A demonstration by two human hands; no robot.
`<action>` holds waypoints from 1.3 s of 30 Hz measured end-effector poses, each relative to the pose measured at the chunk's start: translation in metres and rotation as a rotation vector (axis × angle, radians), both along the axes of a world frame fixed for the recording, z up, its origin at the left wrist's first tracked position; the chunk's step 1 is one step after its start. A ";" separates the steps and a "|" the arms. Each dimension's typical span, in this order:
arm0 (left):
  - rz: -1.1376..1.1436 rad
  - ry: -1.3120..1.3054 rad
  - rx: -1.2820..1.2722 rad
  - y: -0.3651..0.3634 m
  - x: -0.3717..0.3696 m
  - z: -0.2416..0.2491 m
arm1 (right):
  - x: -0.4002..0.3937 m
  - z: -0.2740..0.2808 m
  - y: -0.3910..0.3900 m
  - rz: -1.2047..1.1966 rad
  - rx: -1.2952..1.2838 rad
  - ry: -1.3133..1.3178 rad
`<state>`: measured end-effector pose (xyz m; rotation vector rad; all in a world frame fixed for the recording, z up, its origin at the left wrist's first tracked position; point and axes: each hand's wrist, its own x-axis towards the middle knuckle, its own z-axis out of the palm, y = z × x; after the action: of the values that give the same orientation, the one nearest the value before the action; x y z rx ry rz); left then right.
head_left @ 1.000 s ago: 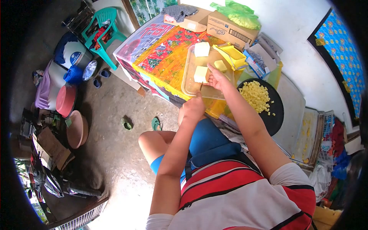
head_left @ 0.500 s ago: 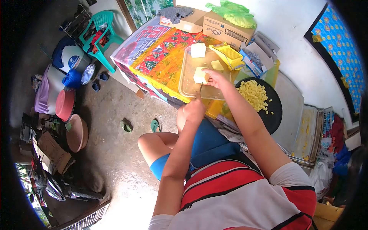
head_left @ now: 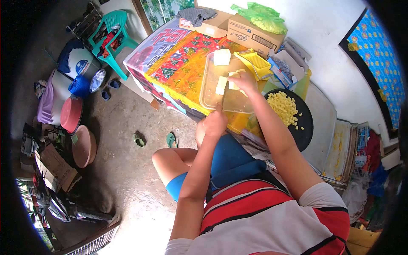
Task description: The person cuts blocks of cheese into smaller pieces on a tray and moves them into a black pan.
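Observation:
My left hand (head_left: 215,124) is closed around the handle of a knife at the near edge of a clear plastic tray (head_left: 205,95). The blade, thin and partly lost against the tray, points toward the pale yellow pieces. My right hand (head_left: 243,82) reaches over the tray, its fingers pinching a pale yellow block (head_left: 232,84). Just left of that block stands a separate slab (head_left: 221,85) of the same stuff. A larger whitish-yellow block (head_left: 222,57) sits at the tray's far end. Another piece behind my right fingers is mostly hidden.
A round black pan (head_left: 307,127) with many small yellow cubes (head_left: 282,108) lies right of my right forearm. Beyond the tray are a yellow plastic basket (head_left: 257,63), an open box (head_left: 290,63) and a carton (head_left: 250,34) under a green bag (head_left: 260,17). A green chair (head_left: 114,21) stands far left.
The block under my right hand now shows as two parts, with a slab standing apart on the left. My right hand has shifted slightly right with its block. My left hand has barely moved.

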<state>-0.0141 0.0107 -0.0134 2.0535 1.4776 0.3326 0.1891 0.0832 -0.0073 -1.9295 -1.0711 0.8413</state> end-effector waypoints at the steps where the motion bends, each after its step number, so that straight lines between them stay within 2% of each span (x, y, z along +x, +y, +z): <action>1: 0.006 -0.012 0.022 0.000 -0.001 0.001 | 0.002 0.006 0.001 0.001 0.025 -0.114; 2: 0.010 -0.025 0.044 0.000 -0.001 0.002 | 0.003 0.010 0.002 0.001 0.050 -0.229; 5: 0.026 -0.085 0.066 -0.002 0.000 0.013 | 0.006 0.021 0.003 -0.060 0.050 -0.291; 8: 0.060 -0.139 0.130 -0.002 -0.002 0.016 | 0.009 0.012 0.012 -0.142 0.176 -0.297; 12: 0.019 -0.096 0.251 0.005 -0.012 0.010 | 0.014 0.008 0.029 -0.052 0.069 -0.389; 17: -0.019 0.021 0.254 0.005 -0.017 0.015 | 0.003 0.022 0.043 -0.024 -0.098 -0.507; 20: -0.031 0.059 0.268 0.006 -0.017 0.006 | 0.001 0.016 0.047 -0.032 -0.023 -0.571; 29: -0.063 0.119 0.222 0.009 -0.016 0.018 | -0.005 0.011 0.058 -0.051 -0.003 -0.542; 33: -0.096 0.211 0.137 0.010 -0.013 0.025 | -0.005 0.011 0.062 -0.026 -0.099 -0.569; 35: -0.074 0.203 0.227 0.010 -0.013 0.015 | -0.004 0.012 0.060 0.002 -0.155 -0.574; 39: -0.060 0.176 0.281 0.009 -0.012 0.007 | 0.004 -0.001 0.053 0.036 0.035 -0.548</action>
<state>-0.0263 0.0199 -0.0063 2.3985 1.5397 0.3604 0.1935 0.1365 -0.0083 -2.1738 -1.4235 0.3041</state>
